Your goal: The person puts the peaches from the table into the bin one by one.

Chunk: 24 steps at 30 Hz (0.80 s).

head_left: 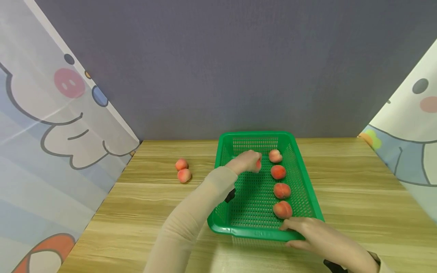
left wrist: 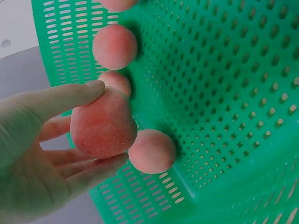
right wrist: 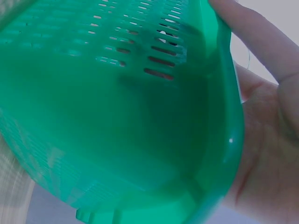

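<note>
A green plastic basket (head_left: 261,234) stands on the table, with several peaches (head_left: 282,190) in a row along its right side. Over the inside of the basket my left hand (head_left: 246,160) holds another peach (left wrist: 103,125) between thumb and fingers. The left wrist view shows this peach close to the ones in the row. At the near right corner my right hand (head_left: 312,232) grips the basket's rim, fingers over the edge and thumb outside. In the right wrist view the basket wall hides part of that hand.
Two peaches (head_left: 184,175) lie touching on the wooden table (head_left: 146,212), left of the basket. A dark grey panel (head_left: 218,68) rises behind the table. Cartoon-printed sheets (head_left: 44,125) hang at both sides.
</note>
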Tool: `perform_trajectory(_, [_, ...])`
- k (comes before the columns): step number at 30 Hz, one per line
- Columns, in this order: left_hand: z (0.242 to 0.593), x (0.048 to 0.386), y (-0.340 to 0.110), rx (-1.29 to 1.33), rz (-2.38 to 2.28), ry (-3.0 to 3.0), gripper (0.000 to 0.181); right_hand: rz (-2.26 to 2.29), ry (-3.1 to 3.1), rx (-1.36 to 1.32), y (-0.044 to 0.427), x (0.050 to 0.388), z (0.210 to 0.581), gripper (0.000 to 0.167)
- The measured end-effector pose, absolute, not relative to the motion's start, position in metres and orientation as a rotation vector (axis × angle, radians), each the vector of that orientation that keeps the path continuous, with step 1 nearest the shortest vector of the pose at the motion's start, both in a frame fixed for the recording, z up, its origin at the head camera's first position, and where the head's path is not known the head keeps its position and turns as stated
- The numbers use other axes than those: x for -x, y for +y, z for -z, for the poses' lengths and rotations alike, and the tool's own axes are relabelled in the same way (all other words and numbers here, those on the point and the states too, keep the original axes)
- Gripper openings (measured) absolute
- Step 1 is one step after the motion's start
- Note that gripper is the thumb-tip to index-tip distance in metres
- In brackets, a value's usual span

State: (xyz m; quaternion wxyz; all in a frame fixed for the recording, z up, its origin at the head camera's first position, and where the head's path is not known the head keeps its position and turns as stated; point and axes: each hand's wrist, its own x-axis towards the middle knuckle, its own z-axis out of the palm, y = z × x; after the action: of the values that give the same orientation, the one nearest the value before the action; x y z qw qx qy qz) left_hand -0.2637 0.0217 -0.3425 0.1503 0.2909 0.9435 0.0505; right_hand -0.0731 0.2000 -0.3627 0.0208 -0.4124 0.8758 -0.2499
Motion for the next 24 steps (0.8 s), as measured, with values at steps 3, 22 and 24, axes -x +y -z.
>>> perform_trajectory(3, [0.346, 0.264, 0.023, -0.831, -0.114, 2.713, 0.026, 0.777, 2.717, 1.282, 0.200, 0.073, 0.363, 0.021])
perform_trajectory(22, [0.366, 0.267, 0.026, -0.784, 0.030, 2.709, 0.014, 0.782, 2.708, 1.274, 0.199, 0.073, 0.363, 0.021])
perform_trajectory(24, [0.368, 0.268, 0.026, -0.787, 0.058, 2.716, 0.015, 0.779, 2.712, 1.276, 0.199, 0.073, 0.363, 0.021])
